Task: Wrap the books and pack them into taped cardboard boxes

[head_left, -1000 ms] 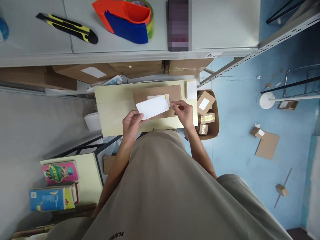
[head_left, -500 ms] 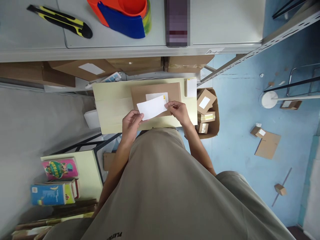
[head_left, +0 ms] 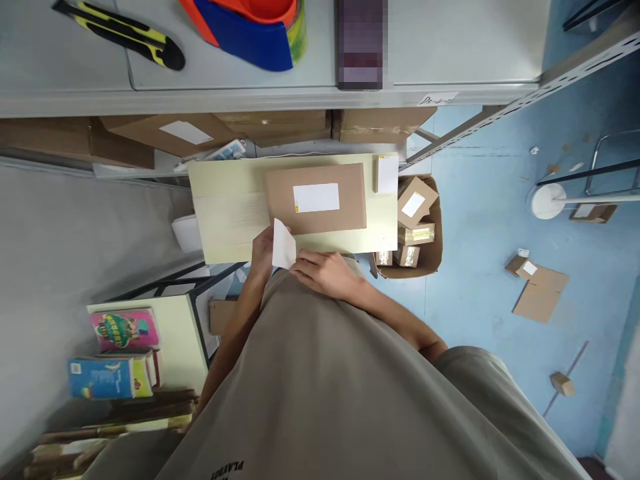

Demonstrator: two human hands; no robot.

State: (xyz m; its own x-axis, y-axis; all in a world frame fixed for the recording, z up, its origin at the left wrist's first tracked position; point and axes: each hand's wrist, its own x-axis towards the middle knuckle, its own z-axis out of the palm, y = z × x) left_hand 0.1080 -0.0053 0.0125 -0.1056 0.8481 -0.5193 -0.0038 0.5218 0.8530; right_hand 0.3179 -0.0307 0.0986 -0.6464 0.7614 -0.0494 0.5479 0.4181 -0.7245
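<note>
A white paper slip (head_left: 283,245) is raised just in front of my body, seen at a slant and narrower than a full sheet. My left hand (head_left: 261,252) grips its left side, the fingertips partly hidden behind it. At its lower right corner, my right hand (head_left: 324,272) is closed with the fingertips against the paper. Beyond both hands a flat brown cardboard box (head_left: 345,200) lies on the pale yellow tabletop (head_left: 225,200). A white label (head_left: 317,198) with a small yellow mark is on the box.
At the table's far right corner sits a small white stack (head_left: 387,175). An open carton (head_left: 434,257) of small boxes stands right of the table. Above runs a grey shelf (head_left: 460,47) with a yellow-black utility knife (head_left: 125,33) and a red-blue tape dispenser (head_left: 245,33).
Both hands have drawn the paper slip down toward my body, off the box. The slip has turned and appears narrower. My right hand has moved left, and the box's label is now fully visible.
</note>
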